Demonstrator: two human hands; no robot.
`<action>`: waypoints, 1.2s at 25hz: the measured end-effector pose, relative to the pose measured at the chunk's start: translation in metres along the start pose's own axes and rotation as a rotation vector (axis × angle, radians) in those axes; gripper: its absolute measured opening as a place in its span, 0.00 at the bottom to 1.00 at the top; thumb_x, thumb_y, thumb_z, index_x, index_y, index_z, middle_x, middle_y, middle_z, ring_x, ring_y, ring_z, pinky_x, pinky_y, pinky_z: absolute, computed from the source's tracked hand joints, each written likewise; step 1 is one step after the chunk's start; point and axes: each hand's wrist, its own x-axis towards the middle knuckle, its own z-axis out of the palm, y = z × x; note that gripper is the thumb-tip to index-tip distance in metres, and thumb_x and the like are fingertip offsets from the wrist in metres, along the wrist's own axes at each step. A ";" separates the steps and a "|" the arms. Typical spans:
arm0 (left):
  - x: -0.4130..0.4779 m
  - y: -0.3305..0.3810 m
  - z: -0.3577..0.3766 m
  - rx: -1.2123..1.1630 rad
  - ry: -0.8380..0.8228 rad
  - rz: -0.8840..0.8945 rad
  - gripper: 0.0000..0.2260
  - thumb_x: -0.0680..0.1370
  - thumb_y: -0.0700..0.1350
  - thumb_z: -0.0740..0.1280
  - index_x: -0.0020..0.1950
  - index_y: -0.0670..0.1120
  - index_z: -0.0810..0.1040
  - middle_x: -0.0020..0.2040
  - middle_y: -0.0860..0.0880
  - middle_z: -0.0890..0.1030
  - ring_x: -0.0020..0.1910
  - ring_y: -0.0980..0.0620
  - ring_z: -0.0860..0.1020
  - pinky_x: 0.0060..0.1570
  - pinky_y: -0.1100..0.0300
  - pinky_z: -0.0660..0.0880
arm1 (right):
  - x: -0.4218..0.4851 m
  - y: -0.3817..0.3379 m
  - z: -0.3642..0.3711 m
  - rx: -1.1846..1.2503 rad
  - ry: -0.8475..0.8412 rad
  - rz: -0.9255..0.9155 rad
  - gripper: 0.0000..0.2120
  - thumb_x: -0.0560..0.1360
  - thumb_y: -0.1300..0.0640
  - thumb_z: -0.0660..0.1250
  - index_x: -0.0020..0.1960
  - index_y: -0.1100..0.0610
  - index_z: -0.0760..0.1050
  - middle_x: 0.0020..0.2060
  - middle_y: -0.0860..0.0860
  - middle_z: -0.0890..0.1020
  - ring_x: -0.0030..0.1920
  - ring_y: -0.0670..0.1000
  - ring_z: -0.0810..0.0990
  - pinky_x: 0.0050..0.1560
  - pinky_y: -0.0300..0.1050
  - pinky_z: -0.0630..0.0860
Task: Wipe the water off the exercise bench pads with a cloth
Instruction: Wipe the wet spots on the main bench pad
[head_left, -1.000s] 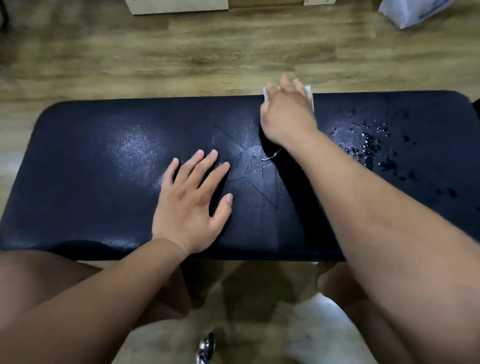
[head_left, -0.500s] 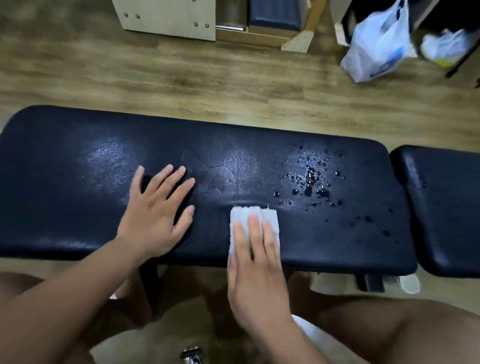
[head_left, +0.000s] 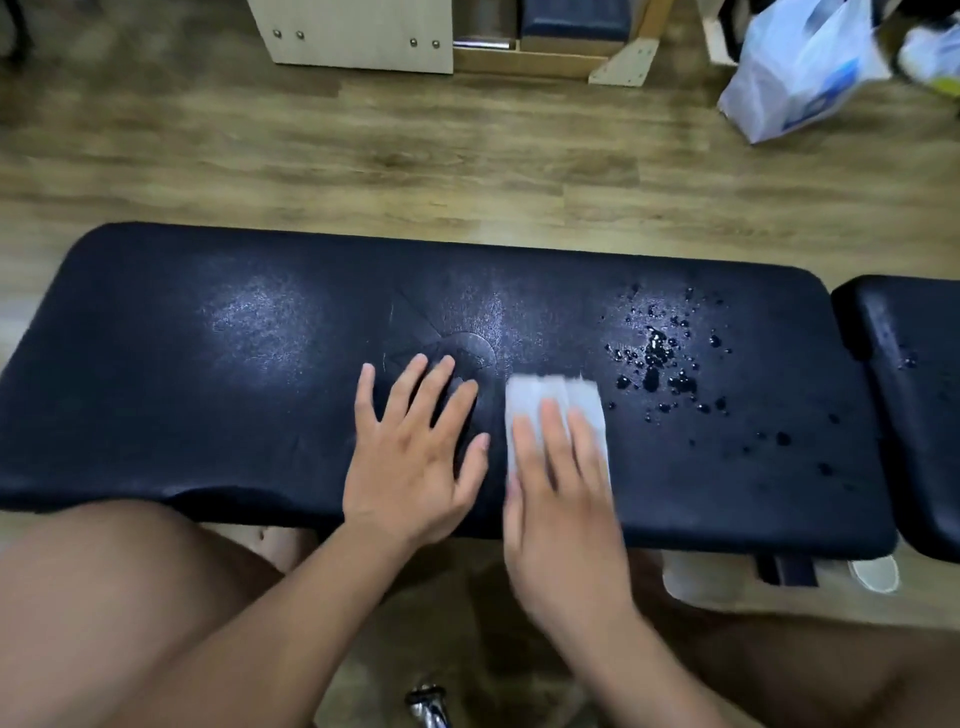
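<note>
right hand (head_left: 561, 509), fingers flat, presses the cloth (head_left: 527, 400); left hand (head_left: 410, 462) rests spread. a soaked cloth could smear the droplets (head_left: 655, 358) rightward.

The right hand (head_left: 561, 499) is blurred and covers the near part of the cloth (head_left: 550, 387) — only its far edge shows. The second pad (head_left: 914, 405) runs off the right edge; a shiny metal thing (head_left: 428, 706) (unidentifiable) is cut by the bottom edge.

Cloth (head_left: 556, 410) on long pad (head_left: 208, 405), droplets (head_left: 660, 358) right, left hand (head_left: 415, 457) left
</note>
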 end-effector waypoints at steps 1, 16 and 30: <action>0.000 0.000 0.001 -0.008 0.009 0.004 0.24 0.78 0.57 0.56 0.69 0.47 0.75 0.73 0.45 0.72 0.75 0.43 0.66 0.73 0.34 0.55 | -0.020 0.000 -0.001 -0.016 -0.006 -0.020 0.27 0.77 0.56 0.58 0.76 0.60 0.60 0.76 0.59 0.59 0.76 0.61 0.54 0.74 0.58 0.57; 0.003 -0.003 0.007 -0.027 0.066 0.015 0.24 0.78 0.56 0.57 0.69 0.46 0.75 0.72 0.43 0.73 0.73 0.41 0.68 0.73 0.37 0.57 | 0.004 0.011 0.012 0.006 0.044 -0.017 0.24 0.79 0.54 0.54 0.74 0.58 0.64 0.75 0.57 0.63 0.76 0.58 0.57 0.74 0.55 0.58; -0.001 0.003 0.007 -0.071 0.032 -0.022 0.25 0.78 0.56 0.53 0.70 0.47 0.73 0.74 0.44 0.71 0.75 0.42 0.64 0.75 0.39 0.51 | -0.069 0.151 -0.047 -0.005 0.326 0.599 0.21 0.72 0.63 0.53 0.60 0.64 0.77 0.59 0.63 0.79 0.59 0.66 0.76 0.64 0.55 0.70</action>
